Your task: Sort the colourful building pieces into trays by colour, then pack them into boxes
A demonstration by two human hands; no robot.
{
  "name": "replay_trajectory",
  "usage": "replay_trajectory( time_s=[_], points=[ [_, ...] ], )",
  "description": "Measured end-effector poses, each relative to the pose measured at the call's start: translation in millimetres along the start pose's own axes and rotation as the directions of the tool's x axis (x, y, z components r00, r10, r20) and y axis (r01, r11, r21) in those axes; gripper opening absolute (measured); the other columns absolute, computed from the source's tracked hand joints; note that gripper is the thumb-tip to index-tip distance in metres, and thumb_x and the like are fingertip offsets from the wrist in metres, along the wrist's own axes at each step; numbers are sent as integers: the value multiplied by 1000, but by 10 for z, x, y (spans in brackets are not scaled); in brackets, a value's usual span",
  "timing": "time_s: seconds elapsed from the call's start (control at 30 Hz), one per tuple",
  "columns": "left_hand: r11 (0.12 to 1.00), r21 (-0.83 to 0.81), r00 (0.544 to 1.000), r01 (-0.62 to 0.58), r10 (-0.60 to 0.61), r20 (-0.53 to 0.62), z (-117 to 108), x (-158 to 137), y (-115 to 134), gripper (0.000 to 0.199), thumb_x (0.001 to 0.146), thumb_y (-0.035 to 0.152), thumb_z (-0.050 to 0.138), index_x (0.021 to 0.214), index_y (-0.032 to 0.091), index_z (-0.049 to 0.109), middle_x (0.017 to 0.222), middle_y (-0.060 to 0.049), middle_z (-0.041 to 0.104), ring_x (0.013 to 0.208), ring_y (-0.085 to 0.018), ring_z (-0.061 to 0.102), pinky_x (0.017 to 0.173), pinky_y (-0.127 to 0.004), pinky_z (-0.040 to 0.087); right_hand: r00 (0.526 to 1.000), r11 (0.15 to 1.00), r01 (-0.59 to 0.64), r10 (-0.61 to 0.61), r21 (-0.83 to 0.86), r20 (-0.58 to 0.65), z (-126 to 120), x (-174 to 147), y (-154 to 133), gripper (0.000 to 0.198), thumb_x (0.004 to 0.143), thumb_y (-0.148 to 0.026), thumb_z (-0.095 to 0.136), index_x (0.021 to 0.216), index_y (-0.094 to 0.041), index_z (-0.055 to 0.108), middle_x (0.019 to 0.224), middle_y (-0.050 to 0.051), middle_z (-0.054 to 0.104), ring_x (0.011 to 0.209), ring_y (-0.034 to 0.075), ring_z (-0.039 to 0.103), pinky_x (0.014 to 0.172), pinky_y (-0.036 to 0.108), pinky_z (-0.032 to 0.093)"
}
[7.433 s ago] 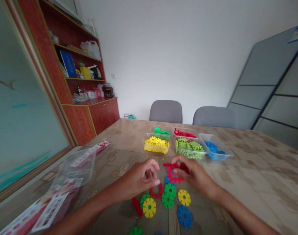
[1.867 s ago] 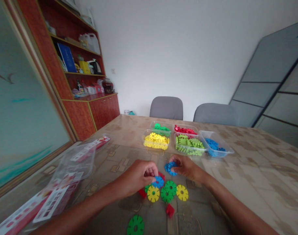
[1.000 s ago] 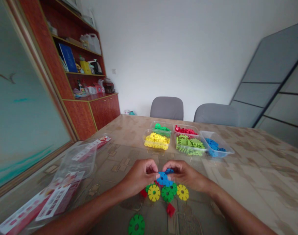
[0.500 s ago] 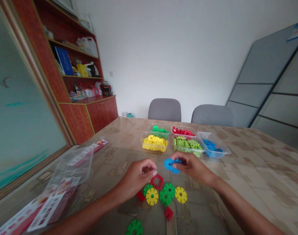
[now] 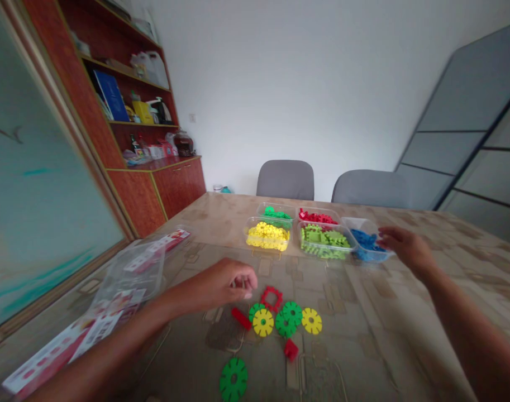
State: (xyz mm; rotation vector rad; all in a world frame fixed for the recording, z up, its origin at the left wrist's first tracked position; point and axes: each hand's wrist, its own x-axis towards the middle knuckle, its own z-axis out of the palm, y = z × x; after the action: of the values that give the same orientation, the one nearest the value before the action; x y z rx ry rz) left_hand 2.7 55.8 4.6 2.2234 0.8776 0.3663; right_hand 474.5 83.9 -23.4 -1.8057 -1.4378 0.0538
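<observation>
My left hand [image 5: 233, 282] hovers above the table, left of a red square frame piece [image 5: 272, 299]. Its fingers are curled towards the thumb, and nothing shows in them. My right hand [image 5: 403, 245] is at the right rim of the clear tub of blue pieces [image 5: 366, 240]. Its fingertips are drawn together there; what they hold, if anything, cannot be made out. Between my arms lie a yellow notched disc [image 5: 263, 323], overlapping green notched discs [image 5: 286, 324], another yellow disc [image 5: 311, 320], a red bar [image 5: 241, 318] and a red block [image 5: 291, 350]. A larger-looking green disc [image 5: 233, 379] lies nearest me.
Clear tubs hold yellow discs [image 5: 268, 235], light green squares [image 5: 325, 241], green pieces [image 5: 276, 213] and red pieces [image 5: 317, 216]. Clear plastic lids [image 5: 152, 273] and printed card sheets [image 5: 49, 354] lie at left. Two grey chairs [image 5: 285, 180] stand beyond the table.
My right hand has moved right, from above the discs to the blue tub; the blue notched discs it held are no longer visible in it. My left hand has shifted slightly left.
</observation>
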Motion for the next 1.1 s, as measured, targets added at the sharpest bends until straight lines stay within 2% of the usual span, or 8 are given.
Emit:
replay_trajectory(
  time_s=[0.23,0.33,0.43,0.5,0.57,0.8,1.0,1.1],
  points=[
    [983,157,995,-91,83,55,178,-23,184,24,76,14,67,99,21,64,92,0,61,80,-15,57,69,-21,38,989,994,13,-29,113,147,-17,-63,-426,34,75,-45,52,92,-19,65,74,8,70,62,24,65,58,35,51],
    [975,199,992,-103,84,99,312,-20,213,30,72,17,75,99,22,63,98,1,57,88,-16,56,73,-21,37,907,974,108,-179,201,382,34,-252,-782,34,73,-50,58,87,-20,68,72,5,68,61,20,61,55,30,49],
    [977,193,993,-90,73,95,403,-22,144,34,70,19,78,99,23,61,99,2,55,91,-17,55,73,-21,35,602,926,207,-375,315,705,121,-562,-1141,31,81,-44,58,97,-19,66,83,5,68,73,19,60,62,29,48],
    [980,187,995,-72,58,78,436,-20,89,36,68,19,79,98,24,58,99,3,54,91,-16,54,72,-21,34,394,930,171,-368,326,842,197,-777,-1320,29,79,-39,62,98,-17,64,79,3,66,72,18,60,61,27,46],
    [982,181,997,-55,45,60,450,-18,59,39,66,17,79,96,23,56,99,4,54,90,-16,53,71,-20,33,273,934,198,-344,297,899,279,-957,-1432,32,71,-37,71,95,-17,63,78,1,63,71,16,58,58,24,43],
    [996,84,998,-28,23,55,447,11,65,27,70,5,63,90,21,54,87,4,56,81,-14,52,66,-20,34,380,906,391,-317,159,869,437,-1210,-1537,36,57,-20,78,88,-18,60,87,1,60,79,19,55,60,24,37],
    [962,-270,998,44,-52,-24,460,111,10,4,76,16,61,79,15,58,67,4,55,61,-10,48,55,-19,35,329,954,140,-296,264,897,418,-1104,-1514,19,61,-9,68,74,-17,57,65,-4,55,60,12,53,50,20,35],
    [907,-416,996,65,-84,-28,454,129,25,11,76,22,63,77,14,56,66,4,54,59,-10,47,54,-19,35,310,943,8,-318,332,896,398,-1029,-1506,7,72,-13,62,77,-16,57,60,-4,55,53,10,53,48,20,38]
  ],
)
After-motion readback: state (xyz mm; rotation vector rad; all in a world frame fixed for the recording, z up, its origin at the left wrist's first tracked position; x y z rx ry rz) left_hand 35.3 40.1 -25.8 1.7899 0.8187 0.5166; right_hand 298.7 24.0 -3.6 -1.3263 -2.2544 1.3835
